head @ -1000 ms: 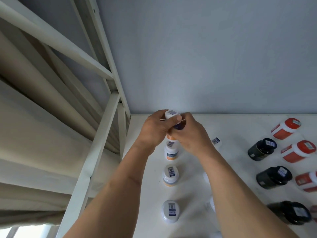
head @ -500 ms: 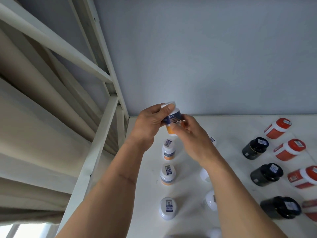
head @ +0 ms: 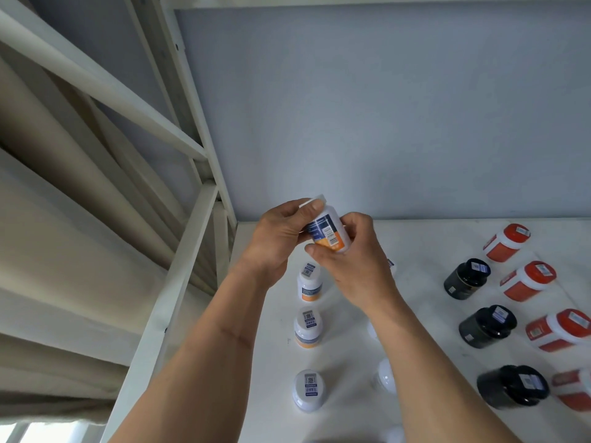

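Both hands grip 1 white bottle (head: 327, 232), tilted, above shelf (head: 431, 251): left hand (head: 281, 238) curled round cap end, right hand (head: 351, 260) round base; 3 similar bottles (head: 307, 327) stand below

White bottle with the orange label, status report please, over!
Left hand grips cap end, right hand pinches base. White plastic bottle with orange and blue label tilted, off the white shelf. Three matching white bottles stand below.

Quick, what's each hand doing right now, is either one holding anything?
Left hand: closed, holding the cap end of the white bottle.
Right hand: closed, holding the lower end of the same bottle.
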The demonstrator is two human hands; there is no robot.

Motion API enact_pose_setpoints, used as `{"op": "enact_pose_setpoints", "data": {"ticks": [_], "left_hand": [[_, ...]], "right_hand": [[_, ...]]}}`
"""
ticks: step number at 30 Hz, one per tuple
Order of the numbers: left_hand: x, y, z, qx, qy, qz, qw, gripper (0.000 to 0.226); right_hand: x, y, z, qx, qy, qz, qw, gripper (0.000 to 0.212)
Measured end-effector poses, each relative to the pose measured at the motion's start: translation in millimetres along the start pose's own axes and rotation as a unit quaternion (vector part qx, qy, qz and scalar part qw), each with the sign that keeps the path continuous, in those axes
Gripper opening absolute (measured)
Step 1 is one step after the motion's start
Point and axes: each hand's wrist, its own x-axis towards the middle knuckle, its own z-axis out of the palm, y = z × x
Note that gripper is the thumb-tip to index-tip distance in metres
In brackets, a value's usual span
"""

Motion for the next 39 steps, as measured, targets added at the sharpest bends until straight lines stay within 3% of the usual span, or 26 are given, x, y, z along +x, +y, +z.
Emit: {"op": "enact_pose_setpoints", "data": {"ticks": [4, 10, 14, 21, 24, 26, 28, 30, 32, 35, 39], "left_hand": [[3, -1, -1, -0.033, -0.003, -0.004, 0.999, 0.038], [6, -9, -1, -0.02, -0.017, -0.014, 1.0, 0.029], [11, -12, -4, -0.033, -0.027, -0.008, 0.999, 0.036], [15, -12, -2, -0.007, -0.034, -0.024, 0.999, 0.037], [18, -9, -2, -0.004, -0.039, -0.016, 0.999, 0.029], [22, -8, -2, -0.005, -0.008, -0.005, 1.0, 0.019], [30, -12, -5, 0.076, 0.065, 0.019, 0.995, 0.022], [38, -20, -11, 0.262, 0.142, 0.05, 0.953, 0.028], [43, -31, -18, 0.459, 0.187, 0.091, 0.864, 0.029], [48, -45, -27, 0.611, 0.183, 0.147, 0.756, 0.032], [55, -58, -34, 0.654, 0.17, 0.179, 0.715, 0.025]], "right_hand": [[2, 3, -10, 0.116, -0.073, 0.039, 0.99, 0.035], [4, 3, -4, -0.016, 0.007, -0.005, 1.0, 0.044], [9, 1, -14, 0.11, -0.05, 0.057, 0.991, 0.041], [20, 8, -8, 0.04, -0.086, 0.02, 0.995, 0.021], [28, 9, -11, 0.045, -0.105, 0.017, 0.993, 0.028], [35, 11, -11, 0.046, -0.101, 0.021, 0.994, 0.036], [44, 15, -9, 0.042, -0.086, 0.032, 0.995, 0.039], [53, 20, -4, 0.043, -0.077, 0.052, 0.995, 0.04], [63, 27, 2, 0.032, -0.079, 0.066, 0.994, 0.042], [76, 37, 14, 0.006, -0.08, 0.078, 0.994, 0.044], [89, 54, 33, -0.017, -0.103, 0.1, 0.989, 0.049]]}}
